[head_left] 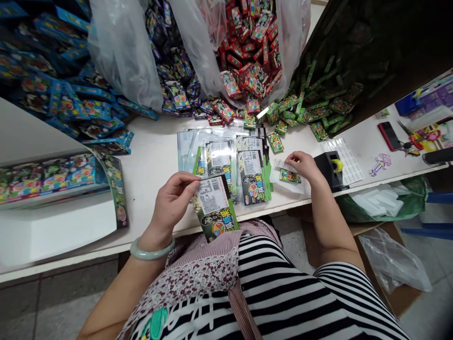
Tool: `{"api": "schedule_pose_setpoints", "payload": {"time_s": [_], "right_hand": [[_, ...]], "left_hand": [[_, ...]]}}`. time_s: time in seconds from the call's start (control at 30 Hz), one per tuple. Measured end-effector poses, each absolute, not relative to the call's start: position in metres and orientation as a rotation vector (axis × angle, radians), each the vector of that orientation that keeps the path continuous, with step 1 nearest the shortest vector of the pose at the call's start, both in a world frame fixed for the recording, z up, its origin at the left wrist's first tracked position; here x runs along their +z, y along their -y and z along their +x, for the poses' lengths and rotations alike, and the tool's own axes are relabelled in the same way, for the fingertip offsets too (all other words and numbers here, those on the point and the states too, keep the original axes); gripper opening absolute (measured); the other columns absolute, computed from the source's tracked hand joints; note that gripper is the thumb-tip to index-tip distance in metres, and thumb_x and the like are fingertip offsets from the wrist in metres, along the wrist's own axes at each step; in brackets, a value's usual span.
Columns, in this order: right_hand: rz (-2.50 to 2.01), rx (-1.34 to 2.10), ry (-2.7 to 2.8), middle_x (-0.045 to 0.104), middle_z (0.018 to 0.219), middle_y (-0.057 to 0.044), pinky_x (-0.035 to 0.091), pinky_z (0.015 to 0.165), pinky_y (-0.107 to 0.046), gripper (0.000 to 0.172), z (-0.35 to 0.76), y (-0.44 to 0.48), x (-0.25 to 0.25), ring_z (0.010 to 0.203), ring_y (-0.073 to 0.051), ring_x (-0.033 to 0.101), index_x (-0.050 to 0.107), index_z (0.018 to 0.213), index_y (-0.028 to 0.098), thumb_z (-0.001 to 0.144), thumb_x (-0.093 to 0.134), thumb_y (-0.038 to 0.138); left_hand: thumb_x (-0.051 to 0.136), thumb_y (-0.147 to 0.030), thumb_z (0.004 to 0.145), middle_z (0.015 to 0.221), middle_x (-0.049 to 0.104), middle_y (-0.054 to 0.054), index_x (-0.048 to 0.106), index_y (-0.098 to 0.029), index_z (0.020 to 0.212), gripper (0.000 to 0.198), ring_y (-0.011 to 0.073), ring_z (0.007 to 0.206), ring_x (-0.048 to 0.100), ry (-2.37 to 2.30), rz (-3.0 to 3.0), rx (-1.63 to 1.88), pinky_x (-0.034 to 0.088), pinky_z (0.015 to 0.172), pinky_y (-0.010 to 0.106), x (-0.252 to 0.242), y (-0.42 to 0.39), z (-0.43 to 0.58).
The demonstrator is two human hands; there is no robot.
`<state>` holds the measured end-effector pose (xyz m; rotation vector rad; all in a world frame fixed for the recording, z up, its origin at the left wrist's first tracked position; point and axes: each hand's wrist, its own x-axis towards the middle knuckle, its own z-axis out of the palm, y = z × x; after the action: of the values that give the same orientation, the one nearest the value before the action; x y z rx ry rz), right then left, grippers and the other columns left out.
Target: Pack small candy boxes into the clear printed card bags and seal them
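My left hand (pixel 176 200) pinches the top left corner of a black and green printed card (pixel 216 215), which hangs over the table's front edge. To the right, the closed fingers of my right hand (pixel 301 164) hold the top of a clear plastic bag (pixel 293 188). A small green candy box (pixel 290 176) shows in or under that bag, just below the fingertips; which of the two I cannot tell. Between my hands lie more printed cards (pixel 252 186) and overlapping clear sleeves (pixel 187 148). Another green box (pixel 275 142) rests above the bag.
Heaps of blue (pixel 71 101), purple (pixel 177 94), red (pixel 247 71) and green boxes (pixel 318 111) line the back. A white tray (pixel 60 222) stands left. At right are a black tape dispenser (pixel 329 171), label sheets (pixel 348 163), a phone (pixel 389 136) and scissors (pixel 421 139).
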<state>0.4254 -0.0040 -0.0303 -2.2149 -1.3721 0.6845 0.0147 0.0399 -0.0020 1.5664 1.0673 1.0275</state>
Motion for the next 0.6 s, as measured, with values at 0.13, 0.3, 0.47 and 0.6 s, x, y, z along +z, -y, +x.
{"api": "schedule_pose_setpoints", "payload": {"time_s": [0.13, 0.3, 0.47, 0.6], "right_hand": [[-2.106, 0.714, 1.291, 0.07, 0.078, -0.002, 0.046, 0.074, -0.033, 0.016, 0.432, 0.013, -0.024, 0.073, -0.018, 0.061, 0.064, 0.078, 0.021, 0.08, 0.061, 0.037], [-2.073, 0.566, 1.273, 0.068, 0.086, -0.005, 0.046, 0.075, -0.035, 0.014, 0.426, 0.019, 0.003, 0.08, -0.02, 0.061, 0.059, 0.079, 0.022, 0.08, 0.061, 0.036], [-1.643, 0.907, 1.418, 0.061, 0.079, -0.001, 0.046, 0.071, -0.033, 0.018, 0.362, 0.006, 0.05, 0.073, -0.017, 0.055, 0.058, 0.079, 0.023, 0.081, 0.065, 0.04], [-1.298, 1.293, 1.714, 0.062, 0.077, -0.001, 0.045, 0.071, -0.031, 0.021, 0.29, -0.018, 0.078, 0.072, -0.015, 0.054, 0.061, 0.078, 0.023, 0.084, 0.067, 0.042]], "left_hand": [[0.069, -0.027, 0.084, 0.087, 0.068, 0.002, 0.069, -0.023, 0.086, 0.005, 0.0151, 0.083, 0.063, -1.065, 1.563, 1.017, 0.052, 0.073, 0.028, -0.001, -0.041, 0.017], [0.069, -0.03, 0.084, 0.086, 0.067, 0.002, 0.068, -0.023, 0.085, 0.007, 0.0159, 0.083, 0.063, -1.044, 1.564, 1.031, 0.052, 0.073, 0.029, 0.0, -0.041, 0.02], [0.073, -0.034, 0.081, 0.084, 0.065, 0.002, 0.065, -0.022, 0.086, 0.015, 0.0155, 0.082, 0.062, -1.001, 1.571, 1.023, 0.052, 0.073, 0.03, 0.002, -0.038, 0.03], [0.07, -0.032, 0.085, 0.083, 0.063, 0.001, 0.064, -0.021, 0.086, 0.013, 0.014, 0.078, 0.061, -0.916, 1.609, 1.025, 0.051, 0.07, 0.029, 0.006, -0.036, 0.036]]}}
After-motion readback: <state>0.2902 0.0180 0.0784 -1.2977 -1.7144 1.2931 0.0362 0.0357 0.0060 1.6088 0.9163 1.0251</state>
